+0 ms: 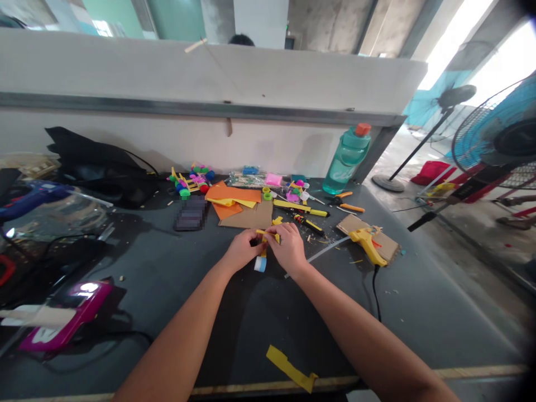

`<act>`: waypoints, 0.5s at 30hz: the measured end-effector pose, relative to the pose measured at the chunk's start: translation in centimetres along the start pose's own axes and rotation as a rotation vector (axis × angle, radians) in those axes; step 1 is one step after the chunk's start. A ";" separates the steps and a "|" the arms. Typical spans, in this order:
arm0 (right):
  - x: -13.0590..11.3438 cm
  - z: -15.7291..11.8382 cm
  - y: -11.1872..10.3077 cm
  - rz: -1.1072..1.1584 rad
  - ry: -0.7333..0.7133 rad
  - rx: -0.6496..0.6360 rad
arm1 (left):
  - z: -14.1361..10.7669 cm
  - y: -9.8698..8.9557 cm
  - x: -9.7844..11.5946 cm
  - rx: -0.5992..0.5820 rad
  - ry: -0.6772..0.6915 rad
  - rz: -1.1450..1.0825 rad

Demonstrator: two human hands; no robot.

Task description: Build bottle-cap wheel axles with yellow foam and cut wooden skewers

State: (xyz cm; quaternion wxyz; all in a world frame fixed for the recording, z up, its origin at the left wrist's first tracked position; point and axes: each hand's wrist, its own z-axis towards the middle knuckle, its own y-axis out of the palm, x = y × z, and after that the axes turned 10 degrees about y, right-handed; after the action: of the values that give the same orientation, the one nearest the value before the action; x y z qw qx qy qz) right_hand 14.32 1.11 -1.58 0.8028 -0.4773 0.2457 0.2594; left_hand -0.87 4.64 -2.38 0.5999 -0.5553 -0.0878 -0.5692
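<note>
Both bare hands meet near the centre of the frame, fingers curled and fingertips almost closed. The left hand (244, 250) and right hand (290, 245) appear to pinch a small, thin yellow piece (260, 231) between them; its full shape is hidden by the fingers. Just below sits a short blue-and-white cylinder (260, 264); whether it is joined to the piece cannot be told.

Above the hands lie orange sheets (249, 193) and a brown cardboard piece (253, 216). At centre right, a yellow glue gun (371, 245) rests on another bit of cardboard. A loose, crooked yellow strip (288, 365) lies at the bottom edge, apparently cut but unused.

Upper left of centre, colourful pom-pom figures (190, 181) look already assembled; the piece in the fingers seems unfinished, its handling midway.
</note>
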 end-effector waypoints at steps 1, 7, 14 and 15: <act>0.0 0.0 0.0 0.000 -0.002 0.002 | 0.0 0.0 0.0 -0.001 0.000 0.006; 0.1 0.0 0.0 -0.013 -0.007 0.013 | 0.0 -0.1 0.2 -0.011 -0.004 -0.043; 0.4 0.3 -0.2 -0.007 0.006 0.018 | 0.1 -1.5 0.0 0.076 -0.121 -0.046; 0.5 0.4 -0.3 -0.009 0.008 0.025 | 0.2 -1.5 0.0 0.062 -0.111 -0.013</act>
State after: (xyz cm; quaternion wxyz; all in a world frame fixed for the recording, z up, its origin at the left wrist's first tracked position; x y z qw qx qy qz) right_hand 14.93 1.41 -1.59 0.8090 -0.4694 0.2500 0.2506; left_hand -1.95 5.14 -1.46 0.6074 -0.5664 -0.1422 -0.5384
